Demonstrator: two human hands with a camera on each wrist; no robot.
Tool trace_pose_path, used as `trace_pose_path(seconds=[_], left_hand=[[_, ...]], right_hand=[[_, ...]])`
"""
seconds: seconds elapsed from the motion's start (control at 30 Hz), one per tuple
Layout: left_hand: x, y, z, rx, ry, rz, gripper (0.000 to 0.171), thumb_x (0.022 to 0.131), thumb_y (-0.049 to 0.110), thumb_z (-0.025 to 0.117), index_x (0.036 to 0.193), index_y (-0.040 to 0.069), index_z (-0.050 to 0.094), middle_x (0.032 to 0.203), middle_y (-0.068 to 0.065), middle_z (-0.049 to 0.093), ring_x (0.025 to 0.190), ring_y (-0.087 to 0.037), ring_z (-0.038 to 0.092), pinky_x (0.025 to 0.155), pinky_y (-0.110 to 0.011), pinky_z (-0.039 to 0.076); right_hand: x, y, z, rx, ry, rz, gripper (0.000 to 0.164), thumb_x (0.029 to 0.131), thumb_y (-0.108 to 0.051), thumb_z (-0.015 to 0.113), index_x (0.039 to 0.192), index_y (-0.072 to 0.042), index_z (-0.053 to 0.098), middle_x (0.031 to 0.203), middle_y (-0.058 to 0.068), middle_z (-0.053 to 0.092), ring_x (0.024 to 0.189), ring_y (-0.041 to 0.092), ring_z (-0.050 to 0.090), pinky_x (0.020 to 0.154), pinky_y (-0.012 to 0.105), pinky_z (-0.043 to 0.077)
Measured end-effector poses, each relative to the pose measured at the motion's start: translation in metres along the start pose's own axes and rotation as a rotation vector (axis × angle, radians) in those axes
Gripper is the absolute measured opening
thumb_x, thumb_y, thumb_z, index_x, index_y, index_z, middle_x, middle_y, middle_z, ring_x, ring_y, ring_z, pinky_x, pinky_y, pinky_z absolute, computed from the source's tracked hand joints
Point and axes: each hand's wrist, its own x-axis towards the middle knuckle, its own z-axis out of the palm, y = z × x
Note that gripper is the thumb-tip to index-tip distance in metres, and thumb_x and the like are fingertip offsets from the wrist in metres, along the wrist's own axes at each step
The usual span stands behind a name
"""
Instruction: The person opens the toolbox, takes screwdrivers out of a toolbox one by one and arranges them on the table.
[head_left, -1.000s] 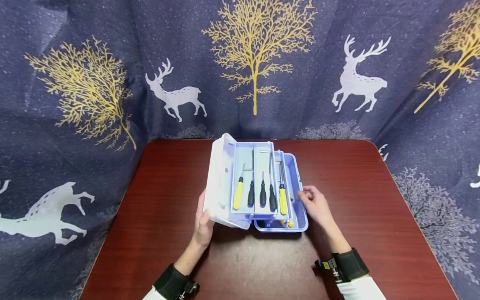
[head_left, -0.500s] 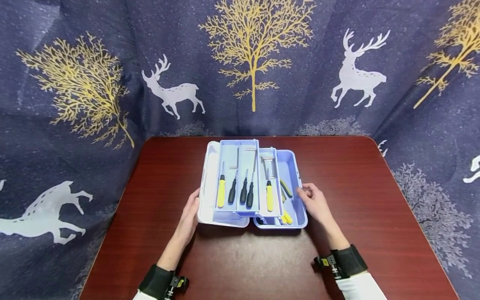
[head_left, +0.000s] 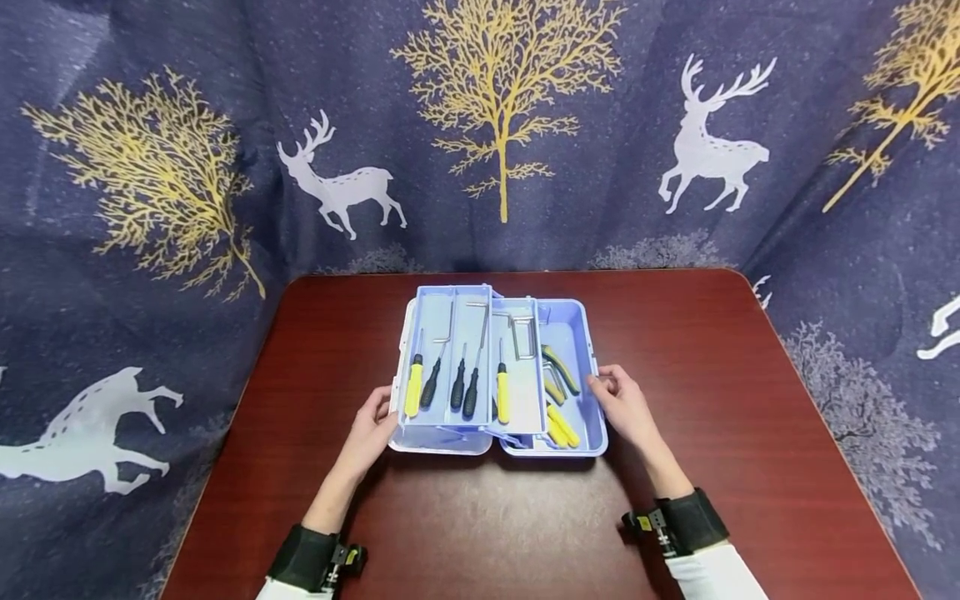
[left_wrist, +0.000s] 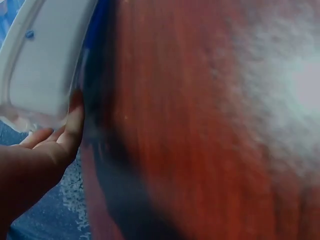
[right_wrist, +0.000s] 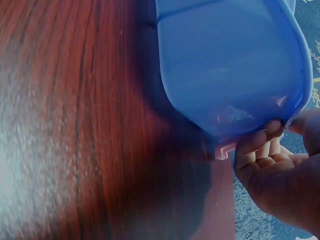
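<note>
A light-blue toolbox [head_left: 592,421] lies spread on the table, its whitish lid [head_left: 442,443] folded out to the left. My left hand [head_left: 369,433] holds the lid's left edge; the left wrist view shows a finger along the lid's side [left_wrist: 42,75]. On the opposite side my right hand [head_left: 626,410] grips the base's right rim, thumb at the top and fingers curled outside. The upper tray [head_left: 435,312] carries a yellow screwdriver [head_left: 414,390], black-handled screwdrivers [head_left: 458,387] and hex keys. Another yellow screwdriver [head_left: 503,396] lies in the lower tray [head_left: 528,392] beside hex keys [head_left: 524,337].
Inside the base are a tool with curved dark-and-yellow handles [head_left: 561,369] and yellow handles [head_left: 562,427], partly under the tray. The red-brown wooden table [head_left: 705,358] extends around the box. A dark-blue patterned cloth [head_left: 600,192] hangs behind its far edge.
The lid has swung down to the left with my left hand on it. Both trays have shifted left, exposing more of the base and its tools. My right hand stays at the rim.
</note>
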Motion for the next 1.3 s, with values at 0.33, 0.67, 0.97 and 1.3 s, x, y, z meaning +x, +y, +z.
trace_pose_path(seconds=[0.33,0.67,0.97,1.3], left_hand=[[-0.004,-0.019,-0.013,0.468,0.087,0.095,0.053,0.082,-0.013,0.06,0.133,-0.005,0.065,0.125,-0.022,0.07,0.108,-0.026,0.063,0.093,-0.037,0.052],[0.004,-0.016,-0.02,0.509,0.033,0.09,0.052,0.085,-0.005,0.07,0.136,-0.004,0.063,0.123,-0.025,0.065,0.112,-0.038,0.061,0.1,-0.054,0.048],[-0.002,-0.002,-0.022,0.422,0.233,0.105,0.029,0.097,0.002,0.066,0.126,0.0,0.069,0.116,-0.019,0.069,0.097,-0.021,0.069,0.082,-0.02,0.052],[-0.005,0.036,-0.01,0.007,0.269,0.134,0.023,0.105,0.008,0.061,0.12,-0.008,0.068,0.099,-0.013,0.072,0.072,-0.006,0.062,0.059,-0.019,0.05]], right_hand=[[-0.004,-0.007,0.009,0.02,-0.013,0.026,0.03,0.103,-0.015,0.064,0.122,0.01,0.06,0.071,-0.001,0.051,0.065,0.005,0.046,0.065,0.02,0.039],[-0.002,-0.011,0.012,0.024,0.007,0.052,0.034,0.104,-0.018,0.064,0.124,0.01,0.06,0.068,-0.005,0.049,0.062,0.003,0.044,0.063,0.02,0.039],[0.001,-0.023,-0.002,-0.238,0.001,0.039,0.039,0.105,-0.029,0.06,0.127,0.003,0.063,0.097,0.017,0.072,0.085,0.027,0.067,0.077,0.036,0.053],[0.01,-0.129,0.011,-0.196,-0.018,-0.208,0.018,0.102,-0.016,0.065,0.115,-0.006,0.072,0.081,0.008,0.074,0.069,0.019,0.066,0.059,0.028,0.047]])
